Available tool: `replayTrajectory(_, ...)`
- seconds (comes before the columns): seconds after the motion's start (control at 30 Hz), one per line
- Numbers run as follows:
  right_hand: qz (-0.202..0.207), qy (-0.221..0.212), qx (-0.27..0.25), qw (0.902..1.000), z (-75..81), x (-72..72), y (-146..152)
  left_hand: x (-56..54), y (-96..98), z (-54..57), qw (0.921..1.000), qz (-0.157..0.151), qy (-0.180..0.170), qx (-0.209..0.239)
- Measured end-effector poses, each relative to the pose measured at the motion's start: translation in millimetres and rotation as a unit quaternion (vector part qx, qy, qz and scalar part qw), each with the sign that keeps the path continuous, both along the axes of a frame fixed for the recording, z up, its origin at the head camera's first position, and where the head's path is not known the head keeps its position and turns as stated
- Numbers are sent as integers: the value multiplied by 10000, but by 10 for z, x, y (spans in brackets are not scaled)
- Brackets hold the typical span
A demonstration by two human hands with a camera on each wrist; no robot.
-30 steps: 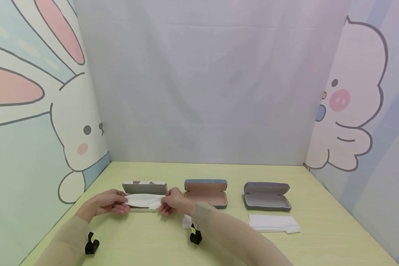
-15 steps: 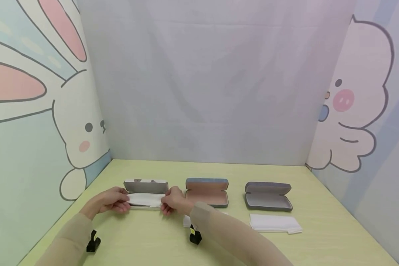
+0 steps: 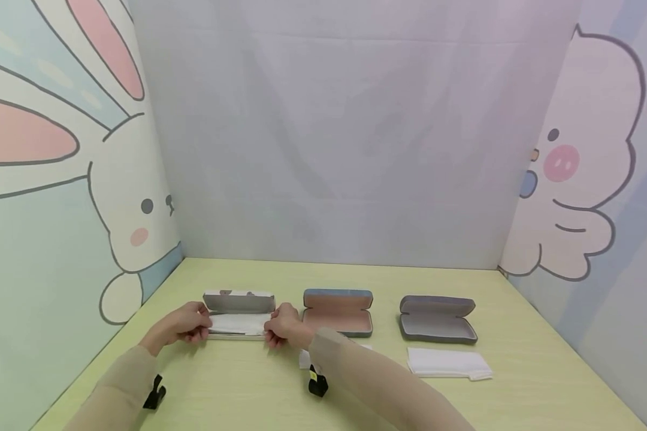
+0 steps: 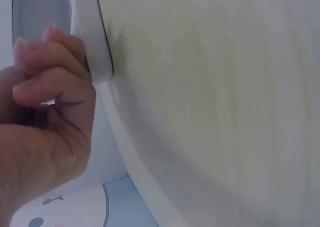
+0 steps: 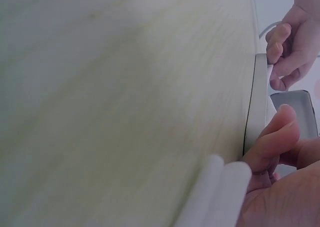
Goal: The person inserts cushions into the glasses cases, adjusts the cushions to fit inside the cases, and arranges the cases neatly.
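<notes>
An open glasses case [image 3: 239, 303] with a grey lining and patterned white lid stands at the left of the table. A folded white cloth [image 3: 236, 324] lies flat along its lower half. My left hand [image 3: 182, 325] pinches the cloth's left end with bent fingers, right at the case's end wall. At the opposite end my right hand [image 3: 287, 327] pinches the cloth between thumb and fingers. The left wrist view has the curled fingers [image 4: 55, 82] beside the case's rounded corner [image 4: 95, 42]; their grip on the cloth is hidden there.
A blue glasses case [image 3: 336, 321] with pink lining stands open at the middle, a grey one [image 3: 437, 327] open to its right. One folded white cloth [image 3: 449, 363] lies before the grey case; another [image 3: 304, 359] is partly covered by my right forearm.
The white cloth, earlier bowed and raised over the case's lower half, has come down and lies flatter inside. Both hands have lowered slightly with it. The other cases and cloths stay put.
</notes>
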State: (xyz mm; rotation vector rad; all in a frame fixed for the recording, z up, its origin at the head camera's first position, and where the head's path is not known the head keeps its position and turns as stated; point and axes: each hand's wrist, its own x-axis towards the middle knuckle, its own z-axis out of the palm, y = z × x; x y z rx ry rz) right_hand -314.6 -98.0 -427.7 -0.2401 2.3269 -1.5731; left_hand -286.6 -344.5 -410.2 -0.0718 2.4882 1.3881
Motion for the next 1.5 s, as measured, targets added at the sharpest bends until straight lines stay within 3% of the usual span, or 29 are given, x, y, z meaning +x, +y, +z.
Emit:
replayTrajectory(0.27, 10, 49, 150, 9999, 5, -10, 13, -9, 25, 12, 9965, 283, 214, -760)
replayTrajectory(0.47, 81, 43, 294, 9995, 4, -6, 7, 11, 7, -1, 9887, 511, 100, -1402)
replayTrajectory(0.73, 168, 39, 325, 9993, 43, 31, 15, 87, 22, 53, 9909, 412, -25, -1281)
replayTrajectory(0.93, 182, 63, 309, 9993, 50, 40, 19, 78, 14, 43, 9914, 396, -80, -1247)
replayTrajectory(1.2, 8, 69, 340, 9994, 44, 24, 59, 75, -119, 24, 9949, 59, -16, -1009)
replayTrajectory(1.5, 642, 32, 483, 9968, 53, -14, 128, 72, -218, 52, 9946, -842, -126, -591)
